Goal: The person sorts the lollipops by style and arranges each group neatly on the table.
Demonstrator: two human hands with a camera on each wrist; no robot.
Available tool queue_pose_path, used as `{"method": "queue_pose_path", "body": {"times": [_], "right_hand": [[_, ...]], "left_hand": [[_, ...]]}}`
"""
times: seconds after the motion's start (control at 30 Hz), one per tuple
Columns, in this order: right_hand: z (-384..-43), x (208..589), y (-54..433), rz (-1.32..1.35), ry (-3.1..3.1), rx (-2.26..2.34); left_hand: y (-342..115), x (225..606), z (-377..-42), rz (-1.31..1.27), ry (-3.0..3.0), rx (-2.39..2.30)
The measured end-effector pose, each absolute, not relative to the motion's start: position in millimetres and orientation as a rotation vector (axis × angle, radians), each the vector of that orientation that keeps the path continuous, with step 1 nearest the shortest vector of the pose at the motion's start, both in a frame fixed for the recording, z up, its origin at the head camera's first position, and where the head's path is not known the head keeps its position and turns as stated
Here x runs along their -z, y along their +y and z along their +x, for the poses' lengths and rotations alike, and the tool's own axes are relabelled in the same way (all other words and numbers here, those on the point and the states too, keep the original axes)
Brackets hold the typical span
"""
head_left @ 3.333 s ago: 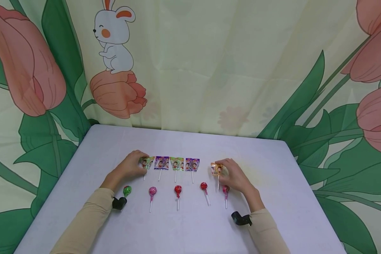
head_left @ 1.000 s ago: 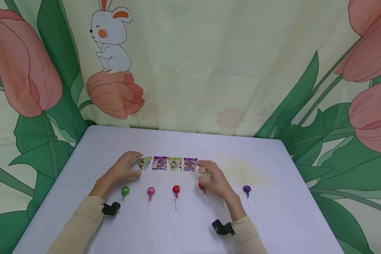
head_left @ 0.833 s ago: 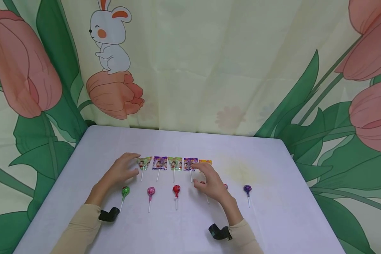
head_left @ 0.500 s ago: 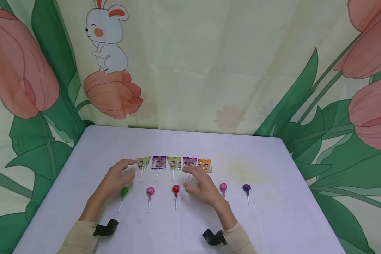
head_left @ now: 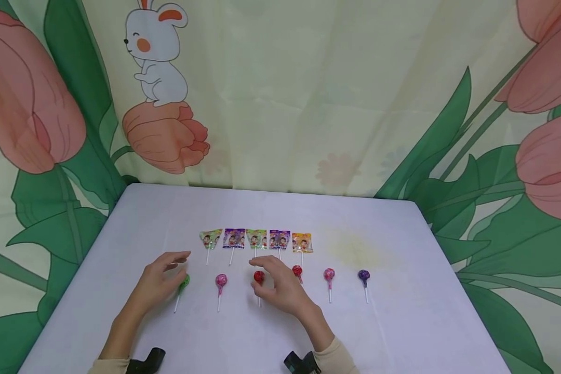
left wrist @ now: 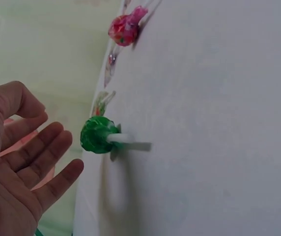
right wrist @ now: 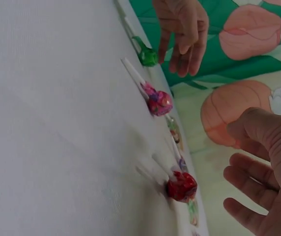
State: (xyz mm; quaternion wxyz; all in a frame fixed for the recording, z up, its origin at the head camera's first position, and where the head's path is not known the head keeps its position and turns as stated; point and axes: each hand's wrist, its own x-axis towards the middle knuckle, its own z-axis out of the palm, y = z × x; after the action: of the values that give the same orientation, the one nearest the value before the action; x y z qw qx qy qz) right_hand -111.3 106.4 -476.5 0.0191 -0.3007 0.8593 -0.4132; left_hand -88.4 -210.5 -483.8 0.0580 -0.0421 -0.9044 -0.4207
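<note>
My left hand (head_left: 154, 283) hovers with loosely bent fingers and nothing in its grasp. It partly overlaps the round green lollipop (head_left: 184, 283), which the left wrist view shows just beyond the fingertips. Over a round red lollipop (head_left: 259, 276), my right hand (head_left: 285, 291) hangs relaxed, thumb and fingers apart, holding nothing. Behind the hands runs a row of lollipops in flat printed wrappers: a green one (head_left: 211, 239) at the left end, then purple (head_left: 234, 238), green (head_left: 256, 239), purple (head_left: 279, 239) and orange (head_left: 302, 242). Their sticks point toward me.
Also in the front row lie a pink lollipop (head_left: 221, 280), a second red one (head_left: 297, 271), another pink one (head_left: 329, 275) and a dark purple one (head_left: 364, 275). The white-covered table (head_left: 416, 311) ends at a printed curtain (head_left: 280, 104).
The orange-wrapped lollipop, earlier in my right hand, has moved left to the back row's end and been let go. Both hands have drawn back toward me, the right one also leftward.
</note>
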Motion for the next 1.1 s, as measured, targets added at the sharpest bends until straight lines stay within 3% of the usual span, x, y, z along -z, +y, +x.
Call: {"method": "queue_pose_path", "body": {"times": [0.43, 1.1], "right_hand": [[-104, 484, 71, -0.960, 2.635, 1.263], [-108, 499, 33, -0.927, 2.746, 1.034]], "left_hand": [[-215, 492, -69, -0.088, -2.763, 1.253], [-218, 501, -70, -0.069, -2.893, 1.191]]}}
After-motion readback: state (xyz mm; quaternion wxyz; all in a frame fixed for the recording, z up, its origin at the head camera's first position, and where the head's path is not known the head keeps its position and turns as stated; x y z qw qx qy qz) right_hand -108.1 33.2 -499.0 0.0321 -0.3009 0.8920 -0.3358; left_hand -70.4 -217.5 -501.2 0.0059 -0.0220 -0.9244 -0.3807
